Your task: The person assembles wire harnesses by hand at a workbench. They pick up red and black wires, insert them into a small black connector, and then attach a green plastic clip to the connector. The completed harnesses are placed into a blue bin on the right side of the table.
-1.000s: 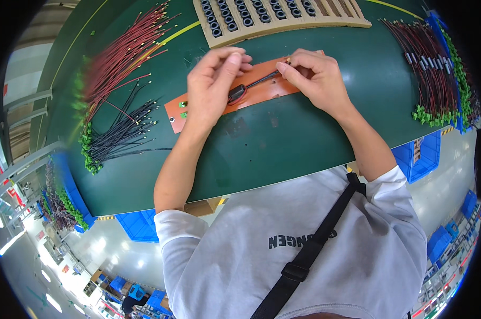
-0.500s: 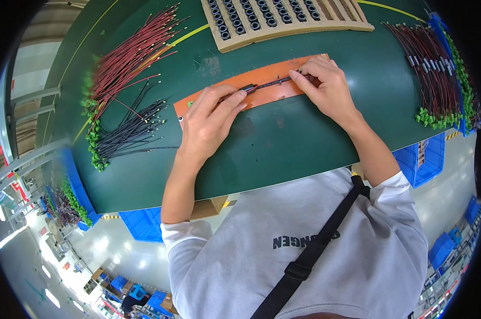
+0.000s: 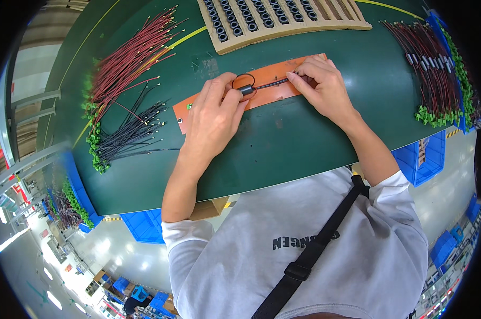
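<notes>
An orange strip board (image 3: 269, 96) lies on the green table with dark wires (image 3: 272, 83) stretched along it. My left hand (image 3: 211, 114) is closed, thumb and fingers on a black ferrite core (image 3: 246, 90) through which the wires run. A loop of black wire (image 3: 244, 75) arches above the core. At the board's right end my right hand (image 3: 324, 85) pinches the wires; its fingertips partly hide their ends. A small green connector (image 3: 189, 106) shows at the board's left end, next to my left hand.
Red wires (image 3: 131, 50) and black wires (image 3: 131, 133) with green connectors lie in bundles on the left. A cardboard tray (image 3: 293, 31) of ferrite cores sits at the far side. On the right, finished-looking wire assemblies (image 3: 432, 69) lie beside a blue bin edge (image 3: 453, 61).
My left hand has shifted and its fingers have risen, so the ferrite core and a wire loop above it now show. My right hand stays at the board's right end, nearly still.
</notes>
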Demonstrator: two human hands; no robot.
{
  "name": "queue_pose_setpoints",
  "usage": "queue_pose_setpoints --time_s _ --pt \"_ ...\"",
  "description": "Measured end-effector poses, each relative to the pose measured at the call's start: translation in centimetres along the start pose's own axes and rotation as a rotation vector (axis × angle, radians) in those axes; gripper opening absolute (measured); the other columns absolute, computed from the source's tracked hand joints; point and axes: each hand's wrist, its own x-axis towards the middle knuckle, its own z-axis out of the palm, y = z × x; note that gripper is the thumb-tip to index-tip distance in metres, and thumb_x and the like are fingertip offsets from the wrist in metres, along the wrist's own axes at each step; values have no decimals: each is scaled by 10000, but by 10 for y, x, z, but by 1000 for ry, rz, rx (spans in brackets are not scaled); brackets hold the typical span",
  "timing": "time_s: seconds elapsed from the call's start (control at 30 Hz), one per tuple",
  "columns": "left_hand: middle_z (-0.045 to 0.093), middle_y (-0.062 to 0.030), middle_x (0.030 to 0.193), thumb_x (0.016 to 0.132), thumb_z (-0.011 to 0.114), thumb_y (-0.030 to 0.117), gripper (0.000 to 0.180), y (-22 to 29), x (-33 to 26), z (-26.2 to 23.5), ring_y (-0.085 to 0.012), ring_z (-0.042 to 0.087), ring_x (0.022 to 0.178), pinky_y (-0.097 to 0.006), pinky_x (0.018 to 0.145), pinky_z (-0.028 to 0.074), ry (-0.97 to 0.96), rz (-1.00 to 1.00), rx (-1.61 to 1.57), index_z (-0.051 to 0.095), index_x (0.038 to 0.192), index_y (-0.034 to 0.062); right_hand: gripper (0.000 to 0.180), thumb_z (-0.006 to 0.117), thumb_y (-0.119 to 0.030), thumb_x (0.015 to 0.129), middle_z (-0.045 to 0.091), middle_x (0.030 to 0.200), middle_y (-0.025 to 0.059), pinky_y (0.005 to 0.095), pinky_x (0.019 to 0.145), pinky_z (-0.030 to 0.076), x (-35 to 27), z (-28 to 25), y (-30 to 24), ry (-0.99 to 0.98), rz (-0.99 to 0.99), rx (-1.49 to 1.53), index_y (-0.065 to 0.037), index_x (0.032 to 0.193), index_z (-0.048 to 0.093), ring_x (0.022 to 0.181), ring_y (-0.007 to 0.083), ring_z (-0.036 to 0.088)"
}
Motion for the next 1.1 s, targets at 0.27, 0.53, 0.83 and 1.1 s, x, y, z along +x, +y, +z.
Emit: queue_pose_setpoints --time_s 0.27,0.53,0.83,1.1 --pt "716 -123 1143 793 802 -38 150 -2 -4 4 -216 726 966 -314 774 614 -45 -403 -379 669 860 -29 207 737 -163 891 607 699 37 374 723 402 6 9 -5 3 -68 -112 -53 743 644 703 222 551" --pt "726 -123 928 790 804 -71 172 0 1 26 -212 748 911 -308 733 615 -2 -364 -396 645 834 -25 214 737 -116 878 582 712 36 362 722 399 5 1 2 -8 -62 -75 -49 733 594 697 225 516" --pt "739 -127 977 812 785 -76 304 17 18 42 -203 747 921 -310 823 606 30 -532 -613 614 1043 22 181 722 -92 873 548 714 17 360 757 399 5 -14 10 10 -13 -99 -62 767 580 749 221 516" --pt "730 -123 1039 814 778 -83 343 9 15 56 -196 735 950 -303 835 605 63 -224 -471 599 1091 10 188 692 -110 912 538 715 21 360 789 393 2 -16 20 -3 13 -75 -64 779 568 753 213 509"
